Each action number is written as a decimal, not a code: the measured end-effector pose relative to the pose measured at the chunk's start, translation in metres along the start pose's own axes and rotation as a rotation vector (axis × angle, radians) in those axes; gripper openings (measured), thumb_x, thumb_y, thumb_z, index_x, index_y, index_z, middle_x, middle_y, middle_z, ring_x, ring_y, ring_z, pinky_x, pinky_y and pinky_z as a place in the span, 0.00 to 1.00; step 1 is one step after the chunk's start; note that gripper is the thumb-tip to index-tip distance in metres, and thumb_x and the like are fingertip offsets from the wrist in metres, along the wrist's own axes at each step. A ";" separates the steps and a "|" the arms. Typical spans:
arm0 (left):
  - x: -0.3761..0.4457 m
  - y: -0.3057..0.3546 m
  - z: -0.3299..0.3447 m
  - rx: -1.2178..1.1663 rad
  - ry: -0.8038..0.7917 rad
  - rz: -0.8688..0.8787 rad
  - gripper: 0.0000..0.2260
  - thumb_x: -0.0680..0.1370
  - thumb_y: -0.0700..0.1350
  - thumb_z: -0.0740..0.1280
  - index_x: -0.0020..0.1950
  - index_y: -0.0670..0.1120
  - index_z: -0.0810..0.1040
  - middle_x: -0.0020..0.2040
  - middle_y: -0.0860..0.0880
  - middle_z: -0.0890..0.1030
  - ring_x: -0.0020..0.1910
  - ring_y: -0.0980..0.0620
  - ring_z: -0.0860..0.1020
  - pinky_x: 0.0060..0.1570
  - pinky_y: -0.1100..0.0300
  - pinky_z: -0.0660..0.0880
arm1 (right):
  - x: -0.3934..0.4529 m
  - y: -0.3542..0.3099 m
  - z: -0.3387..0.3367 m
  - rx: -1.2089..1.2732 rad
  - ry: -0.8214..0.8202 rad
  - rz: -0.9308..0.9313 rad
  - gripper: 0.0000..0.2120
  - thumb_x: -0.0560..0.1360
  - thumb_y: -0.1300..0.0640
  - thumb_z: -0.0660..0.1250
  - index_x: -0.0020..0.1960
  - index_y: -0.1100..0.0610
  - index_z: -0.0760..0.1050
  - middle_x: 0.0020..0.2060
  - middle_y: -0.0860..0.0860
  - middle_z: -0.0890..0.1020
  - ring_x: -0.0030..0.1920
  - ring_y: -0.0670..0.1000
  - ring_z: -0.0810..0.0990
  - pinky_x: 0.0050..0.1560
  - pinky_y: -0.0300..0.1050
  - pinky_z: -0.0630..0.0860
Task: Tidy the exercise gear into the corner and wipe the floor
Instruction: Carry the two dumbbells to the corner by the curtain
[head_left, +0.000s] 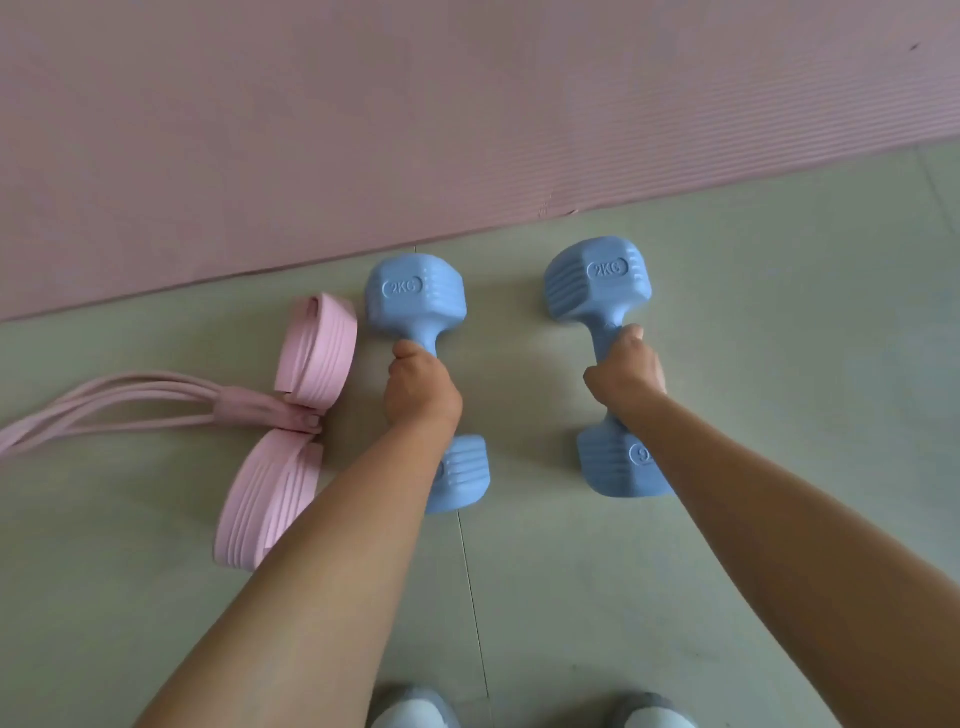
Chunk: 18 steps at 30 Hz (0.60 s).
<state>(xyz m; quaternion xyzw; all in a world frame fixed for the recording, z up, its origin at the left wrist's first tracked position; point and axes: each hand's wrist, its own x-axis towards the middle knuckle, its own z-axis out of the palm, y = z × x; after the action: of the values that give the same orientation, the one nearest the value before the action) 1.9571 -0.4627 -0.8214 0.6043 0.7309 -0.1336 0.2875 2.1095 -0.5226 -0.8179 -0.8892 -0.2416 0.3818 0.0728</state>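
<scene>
From the head view, we take the pink mat (415, 114) as our landmark. Two blue dumbbells lie on the floor (779, 312) just on our side of its edge, long axes running away from us toward the mat. Our left hand (422, 391) is clenched around the left dumbbell (415, 299) handle, our right hand (623, 371) around the right dumbbell (597, 280) handle. The pink pedal puller (306, 374) rests left of them, nearer our left hand. We judge a lift comes next.
</scene>
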 end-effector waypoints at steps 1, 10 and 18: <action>-0.005 -0.002 0.000 0.023 -0.017 0.023 0.17 0.80 0.38 0.59 0.67 0.36 0.61 0.67 0.38 0.72 0.65 0.38 0.73 0.60 0.48 0.71 | -0.006 0.003 0.001 -0.012 -0.009 -0.005 0.17 0.74 0.69 0.59 0.63 0.66 0.62 0.56 0.63 0.77 0.54 0.62 0.76 0.42 0.45 0.66; -0.110 -0.009 -0.029 0.294 -0.184 0.196 0.15 0.80 0.37 0.59 0.66 0.36 0.62 0.65 0.38 0.73 0.63 0.38 0.75 0.56 0.48 0.72 | -0.112 0.059 -0.030 -0.042 -0.110 0.054 0.10 0.74 0.69 0.58 0.50 0.60 0.58 0.32 0.53 0.68 0.41 0.58 0.70 0.39 0.46 0.65; -0.266 0.008 -0.119 0.437 -0.298 0.223 0.16 0.79 0.37 0.60 0.66 0.35 0.61 0.65 0.37 0.73 0.63 0.37 0.74 0.56 0.48 0.72 | -0.275 0.097 -0.136 0.117 -0.185 0.271 0.11 0.74 0.69 0.59 0.48 0.60 0.57 0.38 0.55 0.69 0.41 0.57 0.68 0.38 0.45 0.64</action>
<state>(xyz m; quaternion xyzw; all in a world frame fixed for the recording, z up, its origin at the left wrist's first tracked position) 1.9618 -0.6106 -0.5710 0.7023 0.5635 -0.3429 0.2677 2.0798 -0.7329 -0.5764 -0.8688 -0.1027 0.4818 0.0499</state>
